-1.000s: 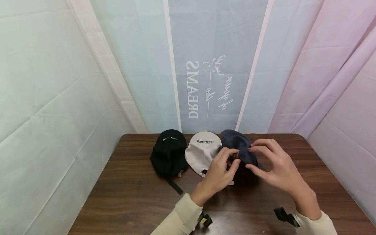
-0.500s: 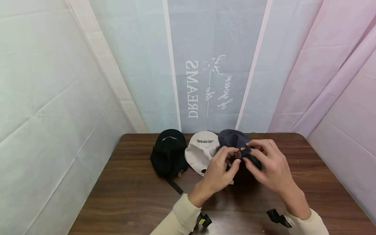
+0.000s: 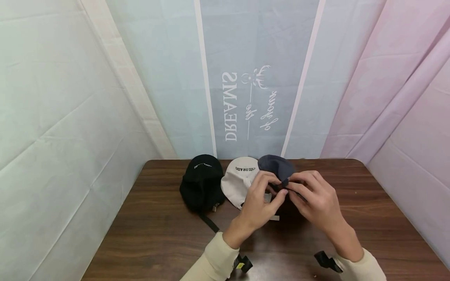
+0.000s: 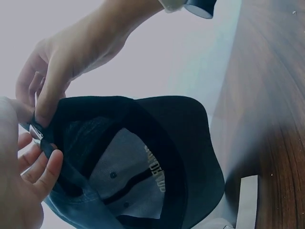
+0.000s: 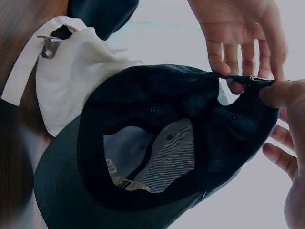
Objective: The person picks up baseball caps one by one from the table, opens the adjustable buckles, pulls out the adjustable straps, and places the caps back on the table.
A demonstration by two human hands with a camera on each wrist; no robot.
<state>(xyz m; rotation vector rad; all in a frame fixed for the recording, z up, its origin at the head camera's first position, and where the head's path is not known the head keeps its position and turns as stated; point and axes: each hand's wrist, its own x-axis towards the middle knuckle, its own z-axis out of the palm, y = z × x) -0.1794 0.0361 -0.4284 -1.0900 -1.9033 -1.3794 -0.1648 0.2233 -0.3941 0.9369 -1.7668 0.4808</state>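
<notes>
Between my two hands a navy baseball cap [image 3: 277, 166] is held up off the table, its hollow inside facing me in both wrist views. My left hand [image 3: 258, 201] pinches the cap's back strap beside a small metal buckle [image 4: 35, 132]. Close against it, my right hand [image 3: 316, 201] pinches the strap end on the other side of the buckle. The two sets of fingertips nearly meet and partly hide the strap. In the right wrist view the cap's inside [image 5: 157, 138] shows, with the strap opening under the fingers.
A white cap [image 3: 233, 185] lettered COLORADO lies left of the navy one, its loose strap [image 5: 21, 76] sticking out. Farther left lies a black cap [image 3: 202, 183] with its strap trailing. All rest on a brown wooden table [image 3: 151, 234], with fabric hangings behind.
My right hand has moved left, toward my left hand, bringing the strap end to the buckle. The navy cap has shifted slightly left. The left hand stays nearly in place.
</notes>
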